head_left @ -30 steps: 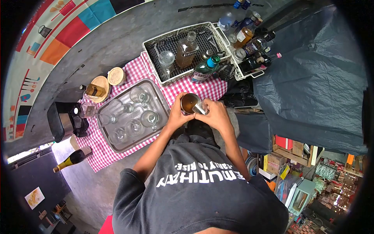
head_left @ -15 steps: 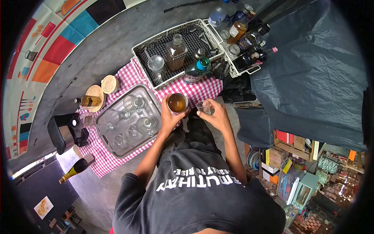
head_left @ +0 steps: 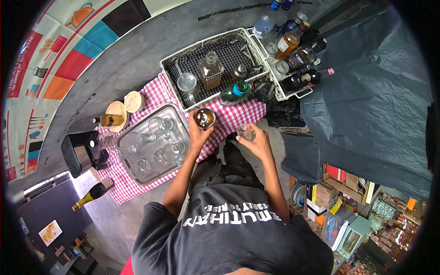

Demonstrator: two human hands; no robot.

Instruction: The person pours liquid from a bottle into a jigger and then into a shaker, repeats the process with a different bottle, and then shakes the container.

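Observation:
My left hand point(head_left: 200, 137) is closed around a round cup point(head_left: 205, 118) of brown liquid with pale glints on its surface. It is over the checked cloth, between the tray and the wire basket. Off to the right, my right hand point(head_left: 255, 142) grips a small clear glass point(head_left: 244, 132) near its rim, beyond the cloth's edge. A green bottle point(head_left: 235, 93) with a blue neck stands past both hands, by the basket's near side. Left of the cup, a grey metal tray point(head_left: 131, 170) carries several clear stemmed glasses point(head_left: 170, 152).
A white wire basket point(head_left: 168, 73) holds a square bottle point(head_left: 211, 71), a glass mug point(head_left: 187, 83) and a small metal-topped vessel point(head_left: 239, 71). Several bottles point(head_left: 288, 43) crowd a rack at its right. A black machine point(head_left: 77, 155) and a dark wine bottle point(head_left: 93, 192) sit at the left end.
The cup in my left hand has moved a little left, away from the glass, and its liquid surface shows more pale glints. My right hand has dropped slightly towards my body. The view has shifted slightly.

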